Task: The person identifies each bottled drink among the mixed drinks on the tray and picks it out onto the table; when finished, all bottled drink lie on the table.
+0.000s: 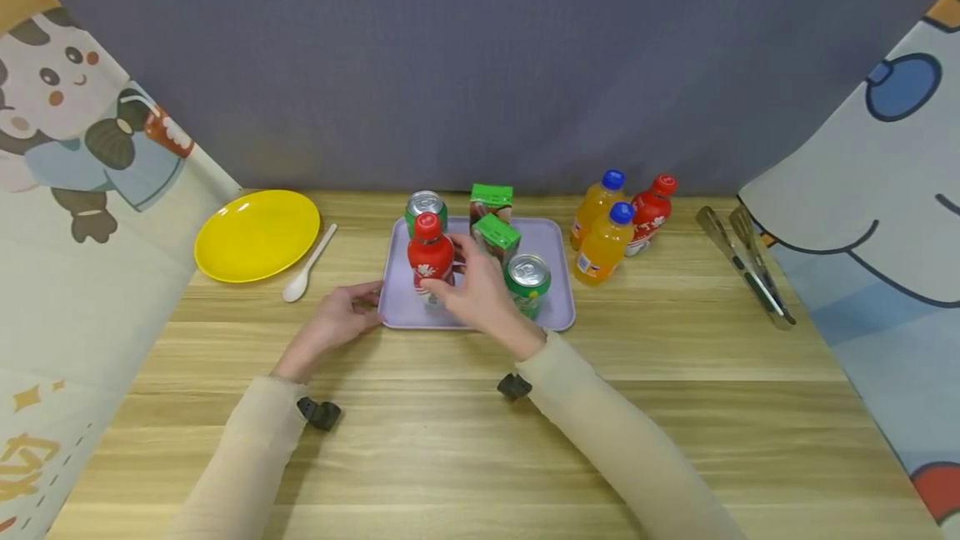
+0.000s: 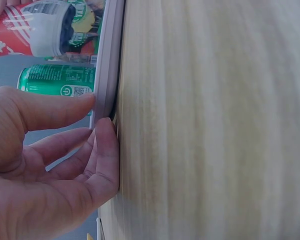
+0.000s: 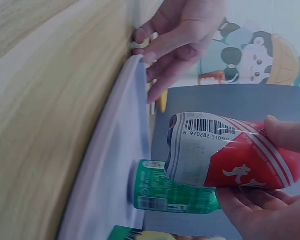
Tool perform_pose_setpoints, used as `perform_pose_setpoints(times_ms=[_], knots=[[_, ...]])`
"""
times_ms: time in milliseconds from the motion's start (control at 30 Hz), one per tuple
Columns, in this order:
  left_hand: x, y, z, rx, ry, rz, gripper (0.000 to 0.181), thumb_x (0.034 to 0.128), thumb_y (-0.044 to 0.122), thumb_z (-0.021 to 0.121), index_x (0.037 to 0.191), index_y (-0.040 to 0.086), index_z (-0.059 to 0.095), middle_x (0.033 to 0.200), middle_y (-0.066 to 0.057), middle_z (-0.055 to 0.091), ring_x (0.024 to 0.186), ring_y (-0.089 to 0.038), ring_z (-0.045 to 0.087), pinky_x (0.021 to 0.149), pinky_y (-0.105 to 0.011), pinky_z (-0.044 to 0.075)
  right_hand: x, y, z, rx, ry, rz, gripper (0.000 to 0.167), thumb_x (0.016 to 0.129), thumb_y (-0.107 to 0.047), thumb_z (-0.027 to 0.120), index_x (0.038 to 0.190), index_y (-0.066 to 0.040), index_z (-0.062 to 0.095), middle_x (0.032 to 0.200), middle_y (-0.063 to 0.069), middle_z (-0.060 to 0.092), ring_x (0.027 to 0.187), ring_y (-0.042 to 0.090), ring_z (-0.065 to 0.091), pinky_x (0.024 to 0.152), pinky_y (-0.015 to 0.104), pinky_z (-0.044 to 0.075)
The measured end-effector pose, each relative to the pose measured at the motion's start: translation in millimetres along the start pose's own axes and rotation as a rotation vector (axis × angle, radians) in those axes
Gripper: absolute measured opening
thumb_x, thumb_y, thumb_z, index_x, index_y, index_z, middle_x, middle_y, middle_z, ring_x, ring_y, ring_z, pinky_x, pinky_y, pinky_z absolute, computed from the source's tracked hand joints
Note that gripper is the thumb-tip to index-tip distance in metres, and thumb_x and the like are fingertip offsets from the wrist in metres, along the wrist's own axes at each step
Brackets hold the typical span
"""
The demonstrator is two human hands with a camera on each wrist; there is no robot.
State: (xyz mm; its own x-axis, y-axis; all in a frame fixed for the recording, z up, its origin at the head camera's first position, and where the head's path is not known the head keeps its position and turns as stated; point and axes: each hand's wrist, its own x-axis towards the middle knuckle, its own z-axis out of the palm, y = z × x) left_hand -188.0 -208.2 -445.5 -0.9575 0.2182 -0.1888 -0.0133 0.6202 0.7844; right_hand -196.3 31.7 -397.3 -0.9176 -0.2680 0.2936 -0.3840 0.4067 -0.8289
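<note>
A red bottle (image 1: 431, 257) with a white lower part is held in my right hand (image 1: 487, 294), thumb on one side and fingers on the other. In the right wrist view, its base (image 3: 182, 155) is apart from the lilac tray (image 3: 102, 165). My left hand (image 1: 341, 319) pinches the tray's rim (image 2: 106, 65) at its front left corner, thumb above and fingertips beneath. On the tray (image 1: 397, 302) stand a green can (image 1: 528, 283) at the right, another green can (image 1: 425, 205) behind the bottle, and two green-topped drink cartons (image 1: 497, 233), partly hidden by the right hand.
Right of the tray stand two orange drink bottles (image 1: 604, 244) and another red bottle (image 1: 649, 213). A yellow plate (image 1: 257, 236) and a white spoon (image 1: 309, 263) lie at the left. Metal tongs (image 1: 746, 265) lie far right. A grey panel (image 1: 480, 65) closes the back.
</note>
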Motion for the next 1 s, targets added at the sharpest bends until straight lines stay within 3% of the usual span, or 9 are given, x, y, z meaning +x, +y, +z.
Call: perform_pose_setpoints(times_ms=[200,500,733,1000], knots=[[0.5,-0.4,-0.2,-0.002,-0.002,0.000,0.057,0.0847,0.006,0.067,0.137,-0.004,0.048,0.111,-0.018,0.060,0.086,-0.023,0.059,0.068,-0.029,0.050,-3.6,-8.1,-12.6,0.020,0.006,-0.039,0.060,0.077,-0.013,0.080,0.128,-0.003,0.049,0.118,0.006,0.061,0.104,0.015,0.058,0.084,0.028,0.050],[0.5,-0.9,-0.4,-0.017,-0.007,-0.011,0.057,0.0847,0.006,0.067,0.137,-0.004,0.047,0.111,-0.017,0.060,0.085,-0.023,0.058,0.067,-0.030,0.050,-8.3,-19.1,-30.2,0.054,-0.006,-0.008,0.066,0.079,-0.014,0.079,0.134,0.000,0.045,0.122,0.009,0.059,0.107,0.017,0.057,0.087,0.033,0.049],[0.1,-1.0,-0.5,-0.017,-0.001,-0.003,0.058,0.0844,0.006,0.068,0.137,-0.004,0.047,0.111,-0.017,0.061,0.085,-0.023,0.058,0.068,-0.031,0.050,-9.2,-26.6,-48.0,0.100,-0.014,-0.040,0.065,0.078,-0.010,0.079,0.133,0.000,0.046,0.120,0.010,0.061,0.103,0.017,0.059,0.085,0.031,0.050],[0.0,0.0,-0.5,-0.027,-0.002,-0.019,0.058,0.0846,0.005,0.067,0.138,-0.004,0.046,0.111,-0.018,0.060,0.084,-0.022,0.058,0.068,-0.031,0.051,-8.5,-27.1,-65.7,0.131,-0.010,-0.084,0.063,0.079,-0.010,0.079,0.132,-0.001,0.046,0.119,0.010,0.061,0.102,0.019,0.060,0.083,0.039,0.051]])
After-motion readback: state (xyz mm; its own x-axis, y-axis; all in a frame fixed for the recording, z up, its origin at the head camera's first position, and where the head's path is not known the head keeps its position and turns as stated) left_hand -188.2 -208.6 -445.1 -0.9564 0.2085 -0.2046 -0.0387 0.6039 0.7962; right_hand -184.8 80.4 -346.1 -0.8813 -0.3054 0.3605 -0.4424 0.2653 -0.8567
